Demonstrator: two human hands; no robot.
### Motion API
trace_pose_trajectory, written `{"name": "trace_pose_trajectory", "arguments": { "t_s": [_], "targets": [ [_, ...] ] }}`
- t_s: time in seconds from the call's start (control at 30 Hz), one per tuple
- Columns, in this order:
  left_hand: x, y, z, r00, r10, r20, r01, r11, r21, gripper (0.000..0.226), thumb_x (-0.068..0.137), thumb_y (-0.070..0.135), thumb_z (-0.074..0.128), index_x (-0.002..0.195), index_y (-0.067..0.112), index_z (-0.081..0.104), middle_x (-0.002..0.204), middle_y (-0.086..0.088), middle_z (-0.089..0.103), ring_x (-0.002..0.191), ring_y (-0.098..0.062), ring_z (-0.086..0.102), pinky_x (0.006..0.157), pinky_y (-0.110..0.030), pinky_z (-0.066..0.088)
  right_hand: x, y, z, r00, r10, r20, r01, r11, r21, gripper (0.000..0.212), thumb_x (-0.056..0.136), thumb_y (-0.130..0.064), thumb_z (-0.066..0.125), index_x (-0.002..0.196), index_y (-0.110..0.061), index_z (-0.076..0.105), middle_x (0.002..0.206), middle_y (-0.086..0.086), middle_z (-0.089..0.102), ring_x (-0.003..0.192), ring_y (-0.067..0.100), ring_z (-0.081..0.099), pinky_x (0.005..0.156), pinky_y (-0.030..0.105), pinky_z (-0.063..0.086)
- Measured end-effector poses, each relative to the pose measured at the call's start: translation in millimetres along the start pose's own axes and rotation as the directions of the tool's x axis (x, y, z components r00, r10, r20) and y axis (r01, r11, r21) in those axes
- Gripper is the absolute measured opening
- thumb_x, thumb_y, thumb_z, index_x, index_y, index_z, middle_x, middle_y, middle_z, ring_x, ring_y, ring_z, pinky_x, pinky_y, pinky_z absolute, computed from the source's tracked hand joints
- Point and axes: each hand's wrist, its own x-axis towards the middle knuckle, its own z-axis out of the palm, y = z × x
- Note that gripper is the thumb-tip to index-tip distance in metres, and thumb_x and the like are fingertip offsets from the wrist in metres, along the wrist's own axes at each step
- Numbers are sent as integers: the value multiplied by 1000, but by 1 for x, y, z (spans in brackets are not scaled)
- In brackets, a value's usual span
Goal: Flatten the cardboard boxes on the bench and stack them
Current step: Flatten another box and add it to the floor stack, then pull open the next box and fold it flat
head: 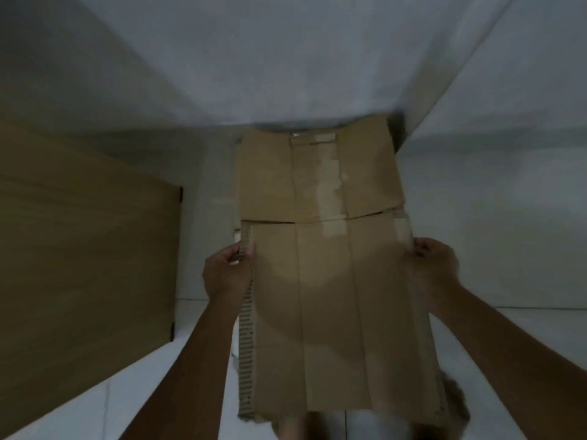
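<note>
A flattened brown cardboard box (pixel 330 306) hangs in front of me, long side running away from me, with torn tape strips down its middle. My left hand (pixel 227 271) pinches its left corrugated edge, thumb on top. My right hand (pixel 433 265) grips the right edge at about the same height. The far half of the cardboard (pixel 317 173) bends at a crease and reaches toward the corner where the white walls meet. The near edge is frayed.
A wooden bench top (pixel 85 255) fills the left side, its corner at the middle left. White tiled floor (pixel 508 249) lies under and right of the cardboard. White walls (pixel 286 58) rise behind. My feet are hidden under the near edge.
</note>
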Motion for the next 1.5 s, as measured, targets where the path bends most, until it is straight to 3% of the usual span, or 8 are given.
{"name": "trace_pose_trajectory", "arguments": {
  "t_s": [0.3, 0.4, 0.5, 0.7, 0.8, 1.03, 1.23, 1.5],
  "targets": [
    [45, -51, 80, 981, 94, -172, -74, 990, 117, 33, 95, 30, 68, 126, 18, 71, 118, -11, 72, 110, -31, 66, 90, -27, 44, 60, 45, 50, 980, -178, -84, 152, 956, -251, 29, 86, -24, 72, 108, -6, 70, 90, 7, 68, 80, 22, 61, 73, 28, 48],
    [49, -52, 79, 962, 268, -59, -206, 847, 490, 37, 102, 31, 48, 131, 13, 62, 126, -22, 62, 104, -44, 59, 85, -40, 45, 61, 45, 49, 969, -247, -5, 219, 871, -440, 40, 88, -30, 67, 114, 0, 67, 107, 22, 65, 97, 37, 61, 83, 39, 48],
    [26, -38, 60, 959, 260, 113, -274, 751, 601, 65, 98, 43, 42, 157, 19, 29, 158, -12, 33, 130, -43, 43, 98, -50, 44, 40, 38, 36, 979, -184, 85, 201, 829, -523, 53, 93, -38, 57, 129, 1, 53, 126, 24, 55, 113, 41, 55, 93, 46, 49],
    [-73, 1, -12, 880, 334, 337, -465, 465, 753, 66, 97, 44, 45, 159, 33, 21, 165, 0, 26, 150, -26, 26, 114, -49, 37, -71, 1, -11, 907, -311, 286, 395, 388, -833, 62, 99, -48, 33, 154, -19, 26, 162, 5, 23, 150, 27, 18, 121, 47, 14],
    [-135, 45, -69, 859, 320, 401, -507, 408, 759, 64, 100, 38, 41, 159, 37, 16, 168, 4, 16, 154, -24, 12, 122, -50, 21, -151, -38, -40, 828, -437, 353, 505, 307, -807, 58, 96, -45, 44, 148, -21, 42, 157, 7, 36, 148, 29, 26, 120, 51, 17],
    [-276, 123, -235, 855, 373, 360, -503, 429, 750, 58, 101, 42, 38, 156, 34, 24, 166, 3, 20, 153, -26, 14, 120, -51, 24, -354, -133, -118, 727, -519, 449, 628, 239, -741, 51, 96, -39, 34, 139, -18, 49, 149, 10, 43, 141, 33, 35, 113, 50, 32],
    [-404, 144, -386, 897, 436, 75, -367, 638, 677, 51, 90, 39, 53, 140, 32, 49, 142, 2, 54, 128, -24, 51, 97, -43, 47, -523, -174, -164, 517, -674, 527, 803, 169, -572, 45, 93, -34, 41, 131, -16, 56, 137, 8, 54, 126, 31, 50, 104, 45, 40],
    [-458, 79, -547, 879, 370, -302, -165, 828, 536, 54, 81, 38, 65, 134, 32, 58, 133, 5, 63, 123, -24, 58, 88, -44, 53, -688, -222, -115, 208, -713, 669, 900, -128, -417, 49, 87, -36, 53, 132, -18, 59, 142, 12, 53, 136, 35, 43, 106, 50, 41]
  ]
}}
